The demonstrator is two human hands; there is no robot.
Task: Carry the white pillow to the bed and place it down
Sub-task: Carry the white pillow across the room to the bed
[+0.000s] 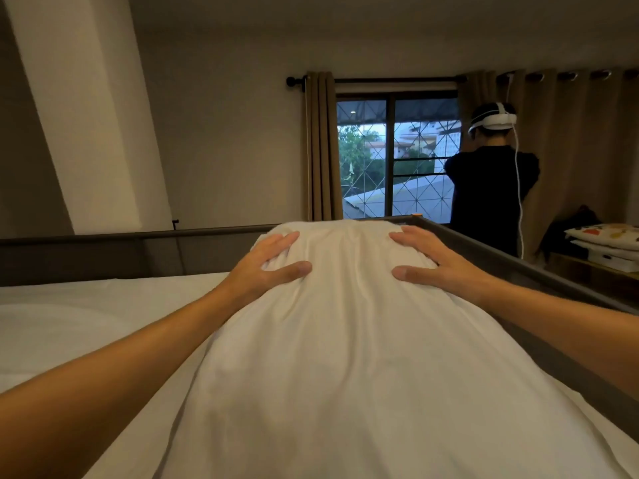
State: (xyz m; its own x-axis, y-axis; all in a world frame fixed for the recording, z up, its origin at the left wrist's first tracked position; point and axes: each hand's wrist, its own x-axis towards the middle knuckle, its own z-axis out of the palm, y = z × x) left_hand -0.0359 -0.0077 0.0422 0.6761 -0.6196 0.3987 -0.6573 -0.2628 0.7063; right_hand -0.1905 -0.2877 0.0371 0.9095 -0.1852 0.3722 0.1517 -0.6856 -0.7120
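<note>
The white pillow (345,340) stretches away from me over the bed (69,323), which has a white sheet. My left hand (269,264) grips the pillow's far left corner, fingers pressed into the fabric. My right hand (428,257) holds the far right corner the same way. The pillow's near end runs out of the bottom of the view, and I cannot tell whether it rests fully on the mattress.
A dark bed frame (103,250) runs along the far side and the right side (518,271). Another person (491,188) in a headset stands at the window (394,157) by brown curtains. Folded things lie on a shelf (605,247) at the right.
</note>
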